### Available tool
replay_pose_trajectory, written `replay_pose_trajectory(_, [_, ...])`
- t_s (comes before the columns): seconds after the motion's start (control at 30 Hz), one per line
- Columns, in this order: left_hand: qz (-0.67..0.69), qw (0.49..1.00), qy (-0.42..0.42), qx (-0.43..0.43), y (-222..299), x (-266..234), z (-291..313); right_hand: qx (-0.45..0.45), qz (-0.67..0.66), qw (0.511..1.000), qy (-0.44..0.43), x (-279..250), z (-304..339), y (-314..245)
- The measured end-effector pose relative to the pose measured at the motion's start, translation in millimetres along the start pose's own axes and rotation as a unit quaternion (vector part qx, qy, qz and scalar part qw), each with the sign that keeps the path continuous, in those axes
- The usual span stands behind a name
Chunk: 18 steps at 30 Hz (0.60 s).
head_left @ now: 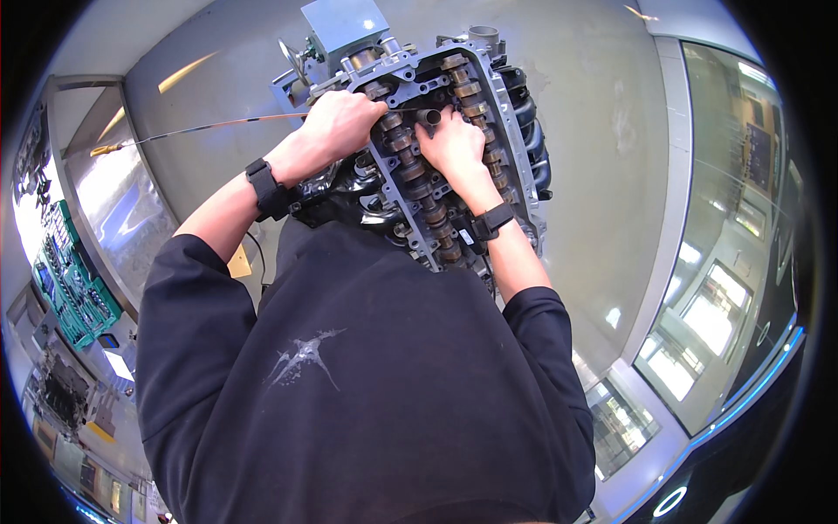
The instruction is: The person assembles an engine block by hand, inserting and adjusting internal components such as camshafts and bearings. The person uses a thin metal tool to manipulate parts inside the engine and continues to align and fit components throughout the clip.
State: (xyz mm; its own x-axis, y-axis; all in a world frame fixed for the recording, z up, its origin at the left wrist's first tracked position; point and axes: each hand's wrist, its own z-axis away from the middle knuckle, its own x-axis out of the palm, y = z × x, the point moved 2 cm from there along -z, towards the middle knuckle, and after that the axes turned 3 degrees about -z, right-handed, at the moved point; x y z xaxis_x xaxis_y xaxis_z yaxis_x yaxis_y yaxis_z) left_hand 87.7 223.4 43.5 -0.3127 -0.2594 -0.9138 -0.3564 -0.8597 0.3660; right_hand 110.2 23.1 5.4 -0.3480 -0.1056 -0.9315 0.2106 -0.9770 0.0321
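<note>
An engine cylinder head [511, 131] with its top uncovered lies in front of me. Two camshafts run along it, a left camshaft [410, 166] and a right camshaft [469, 90]. My left hand [345, 120] is closed at the far end of the left camshaft; what its fingers hold is hidden. A long thin rod with a yellow handle [109, 149] reaches from the left to this hand; I cannot tell whether it is gripped. Between the camshafts, my right hand [456, 147] has its thumb and fingers around a dark hollow tube [428, 117].
Behind the engine stands a blue-grey metal box [345, 24]. Black ribbed engine parts [531, 131] stick out on the right. A green tool case [74, 279] with several sockets is at the far left. Glazed panels [724, 244] line the right side.
</note>
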Motion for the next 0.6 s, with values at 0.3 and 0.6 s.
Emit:
replay_pose_trajectory(0.3, [-0.009, 0.998, -0.035, -0.043, 6.0, -29.2, 4.0, -0.011, -0.114, 0.988, -0.102, -29.8, 13.9, 22.6])
replay_pose_trajectory(0.6, [0.009, 0.998, -0.019, -0.066, 13.0, -108.2, 24.7, -0.036, -0.348, 0.935, 0.052, -63.3, 48.2, 73.6])
